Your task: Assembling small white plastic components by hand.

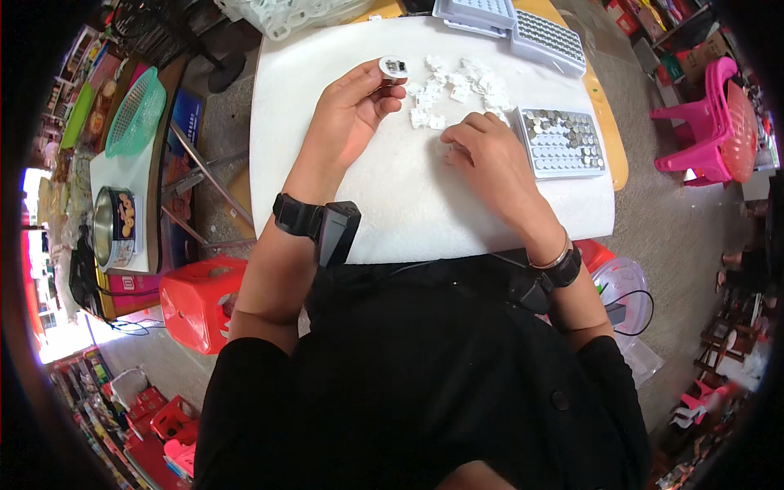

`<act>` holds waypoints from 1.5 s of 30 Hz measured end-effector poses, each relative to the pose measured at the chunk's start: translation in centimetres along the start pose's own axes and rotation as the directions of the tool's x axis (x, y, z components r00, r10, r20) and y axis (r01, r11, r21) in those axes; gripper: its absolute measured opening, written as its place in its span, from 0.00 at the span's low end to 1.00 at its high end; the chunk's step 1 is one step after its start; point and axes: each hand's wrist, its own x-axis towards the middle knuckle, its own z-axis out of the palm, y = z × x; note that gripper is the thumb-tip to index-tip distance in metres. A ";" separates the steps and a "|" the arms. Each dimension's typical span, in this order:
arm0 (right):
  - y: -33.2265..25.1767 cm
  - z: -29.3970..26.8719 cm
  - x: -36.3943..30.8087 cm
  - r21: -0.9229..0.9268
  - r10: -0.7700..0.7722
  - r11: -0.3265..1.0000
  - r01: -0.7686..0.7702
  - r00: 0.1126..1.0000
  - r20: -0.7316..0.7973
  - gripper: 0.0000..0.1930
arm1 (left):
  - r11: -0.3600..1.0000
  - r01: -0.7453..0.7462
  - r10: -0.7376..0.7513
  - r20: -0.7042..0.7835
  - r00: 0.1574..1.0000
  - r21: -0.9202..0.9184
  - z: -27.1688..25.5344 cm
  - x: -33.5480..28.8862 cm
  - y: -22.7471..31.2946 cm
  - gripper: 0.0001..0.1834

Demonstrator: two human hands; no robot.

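Note:
My left hand [353, 104] is raised over the white tabletop sheet [376, 200]. Between its thumb and fingers it pinches a small round white plastic part [392, 69] with dark and metallic bits on its face. Lower and to the right, my right hand [487, 155] is bent down close to the sheet, its fingers curled together. Something small and pale shows at its fingertips, too blurred to name. Just beyond that hand lies a loose pile of small white plastic pieces [461, 86]. To its right sits a tray [563, 171] holding rows of small round silvery parts.
At the far right edge stand another filled tray [549, 41] and a pale blue tray [475, 15]. A clear bag of white parts [290, 15] lies at the far left. A red stool [202, 304] is left of me; pink chairs [719, 122] stand to the right.

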 end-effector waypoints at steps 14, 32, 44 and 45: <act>-2.1 -1.9 2.0 -0.189 -0.311 0.904 0.384 0.893 0.327 0.02 | 1.000 0.022 -0.022 0.091 0.996 -0.006 -0.2 -0.1 -0.2 0.13; -1.0 -0.9 0.4 0.117 0.035 0.991 -0.063 0.975 0.220 0.09 | 0.999 0.009 -0.011 0.066 0.998 0.036 -0.6 -0.2 -0.2 0.14; -1.6 -1.3 0.2 0.134 0.068 0.985 -0.109 0.958 0.278 0.10 | 0.999 0.001 -0.005 0.072 0.997 0.053 -0.6 -0.1 -0.2 0.14; -1.7 -1.4 0.2 0.192 0.095 0.969 -0.153 0.956 0.279 0.09 | 0.999 0.002 -0.005 0.072 0.997 0.052 -0.6 -0.1 -0.2 0.14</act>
